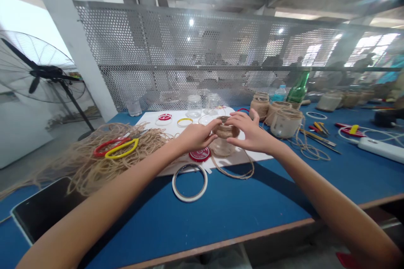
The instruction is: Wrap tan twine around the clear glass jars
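A glass jar (223, 148) stands on the white sheet, its neck and upper part wound with brown twine (229, 131). My left hand (200, 135) grips the wound part from the left, thumb and fingers at the twine. From the right, my right hand (249, 130) holds the same band, its fingers curved round the rim. A loose length of twine (240, 176) loops on the table in front of the jar. Close by lie a red lid (200, 154) and a white roll of tape (190, 199).
At left, red-and-yellow-handled scissors (121, 148) lie on a heap of twine (94, 172), near a dark tablet-like slab (41, 208). Twine-wrapped jars (285, 124) and a green bottle (299, 86) stand right. A white power strip (381, 148) lies farther right. A perforated metal screen (176, 50) rises behind.
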Motion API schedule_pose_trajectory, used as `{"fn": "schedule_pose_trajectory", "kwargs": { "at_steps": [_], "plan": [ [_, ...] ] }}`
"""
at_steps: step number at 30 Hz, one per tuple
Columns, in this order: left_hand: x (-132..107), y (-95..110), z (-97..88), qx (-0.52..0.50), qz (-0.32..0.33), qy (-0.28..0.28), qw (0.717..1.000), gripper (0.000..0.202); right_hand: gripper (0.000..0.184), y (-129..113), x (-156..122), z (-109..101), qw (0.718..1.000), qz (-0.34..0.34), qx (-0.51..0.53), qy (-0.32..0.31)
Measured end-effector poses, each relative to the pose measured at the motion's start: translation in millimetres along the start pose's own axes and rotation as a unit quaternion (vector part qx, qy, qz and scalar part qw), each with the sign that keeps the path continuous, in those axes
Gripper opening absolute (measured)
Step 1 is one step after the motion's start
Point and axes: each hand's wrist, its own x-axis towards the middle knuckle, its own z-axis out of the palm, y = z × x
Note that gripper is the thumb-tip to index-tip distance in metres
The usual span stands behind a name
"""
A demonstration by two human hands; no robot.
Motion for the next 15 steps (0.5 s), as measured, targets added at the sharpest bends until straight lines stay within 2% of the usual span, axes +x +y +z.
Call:
{"fn": "schedule_pose_trajectory", "kwargs": {
  "at_steps": [4, 7, 10, 15],
  "plan": [
    [1.4, 18.6, 5.0, 0.011, -0.052, 0.017, 0.998, 0.045, 0.026, -6.6, 1.6, 4.4, 1.000, 0.007, -0.007, 0.016],
    [1.9, 24.2, 6.6, -0.001, -0.072, 0.015, 0.997, 0.046, 0.020, -5.5, 1.8, 5.7, 1.000, 0.006, -0.006, 0.008],
    [1.6, 20.8, 4.0, -0.029, -0.061, 0.002, 0.998, 0.049, 0.020, -3.2, 1.4, 4.0, 1.000, 0.002, 0.008, -0.009],
    [1.0, 3.2, -1.8, -0.074, -0.014, -0.036, 0.996, 0.056, 0.022, 1.6, 0.2, 1.7, 0.999, 0.003, 0.035, -0.028]
  ]
}}
